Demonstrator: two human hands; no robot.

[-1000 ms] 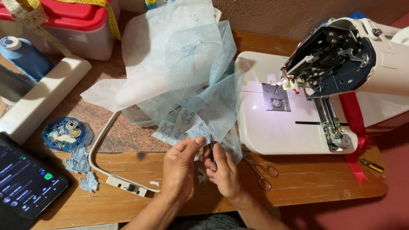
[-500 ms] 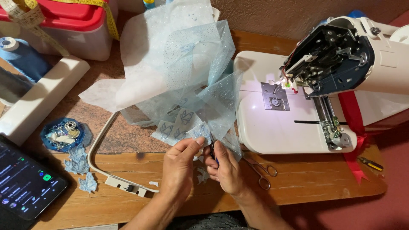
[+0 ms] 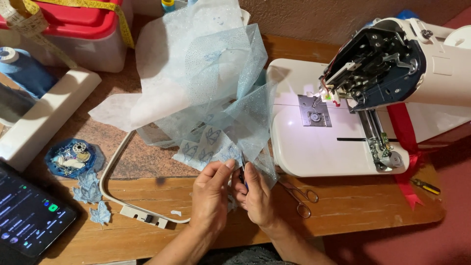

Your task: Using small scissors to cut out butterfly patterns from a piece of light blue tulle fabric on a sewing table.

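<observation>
The left hand [image 3: 211, 194] and the right hand [image 3: 256, 195] sit close together near the front edge of the wooden worktop [image 3: 343, 230]. They almost touch. Between them is the bottom edge of a big heap of light blue glitter fabric [image 3: 221, 98]. The fabric has little stitched butterfly shapes [image 3: 208, 142] on it.

The left hand is curled narrow, and its thumb and fingers pinch the fabric edge. The right hand is curled narrow too and holds a small dark tool [image 3: 243, 175]. It may be small snips, but it is too tiny to be sure. The tool stands almost straight up, with its tip pointing away from the person and into the fabric.

The fabric lies just above both hands and spreads up and away toward the back of the worktop. Both hands are right at its near edge, so neither one is much closer.

A pair of metal scissors [image 3: 300, 196] lies flat on the worktop, just beside the right hand. The white sewing machine [image 3: 343, 122] stands farther to the right with its light on. A white embroidery hoop [image 3: 110, 194] lies to the left of the left hand. Two cut-out blue butterflies [image 3: 93, 198] lie near the hoop, beside a blue dish of bobbins [image 3: 71, 158].
</observation>
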